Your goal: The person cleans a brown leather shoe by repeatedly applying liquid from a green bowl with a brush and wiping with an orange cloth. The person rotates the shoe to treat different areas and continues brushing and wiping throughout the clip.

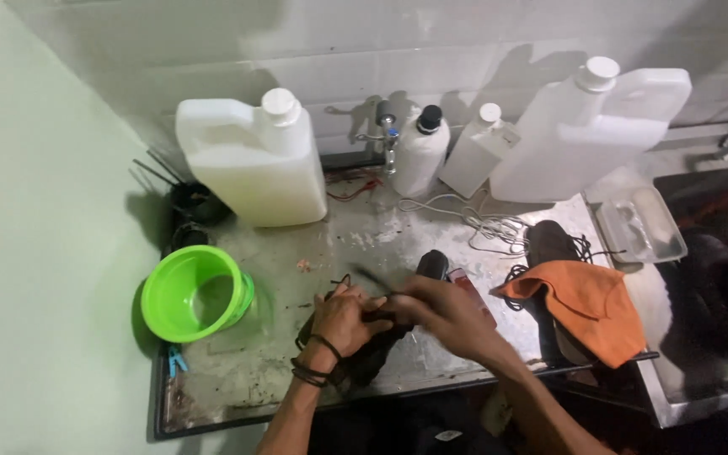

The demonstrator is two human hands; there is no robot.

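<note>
**Dark shoe worked with both hands on a steel bench**

Steel, stained and scuffed, is the bench (398,232) where a person's two bare hands meet over a dark shoe (362,354) near the front edge. The left hand (340,320), with dark bands on the wrist, is closed around the shoe's upper part. The right hand (441,310) is pinched shut on a thin dark lace (362,278) at the shoe's top, just beside the left. Behind the right hand lies a small black bottle (433,264). To the left stands a green plastic bowl (191,293). To the right an orange cloth (587,305) drapes over a second dark shoe (551,240). Along the tiled wall stand white plastic jugs (250,160), with a coiled white cord (486,223) in front of them. A clear plastic tray (642,226) sits at the far right.
</note>
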